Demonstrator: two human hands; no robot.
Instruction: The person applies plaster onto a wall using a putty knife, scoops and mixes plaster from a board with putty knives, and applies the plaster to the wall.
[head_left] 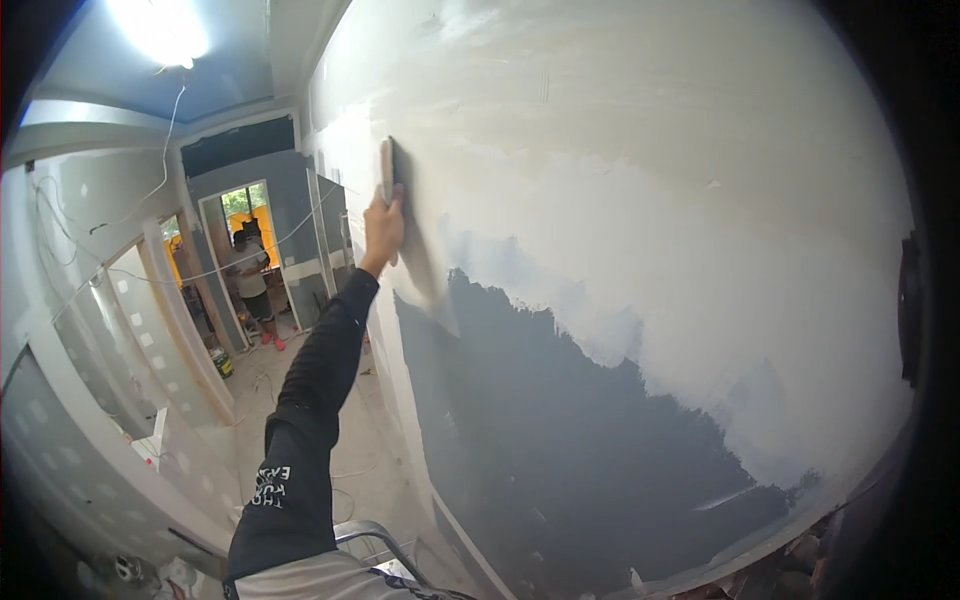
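Observation:
My left hand (382,232) reaches up and away with its fingers wrapped round the pale handle of a plastering trowel (387,165). The trowel stands nearly upright against the wall on the right, its edge-on blade partly hidden and blurred. Wet-looking whitish plaster (700,200) covers the upper wall beside my hand. Below it lies a dark grey bare area (560,450) with a ragged upper border that slopes down to the right. A black sleeve covers my left arm. My right hand does not show.
A curved metal rail (375,535) stands near my body, above the pale floor (375,440). Another person (250,275) stands by the far doorway. A cable (180,275) hangs across the corridor, under a bright lamp (165,30). Panelled walls (130,310) line the left side.

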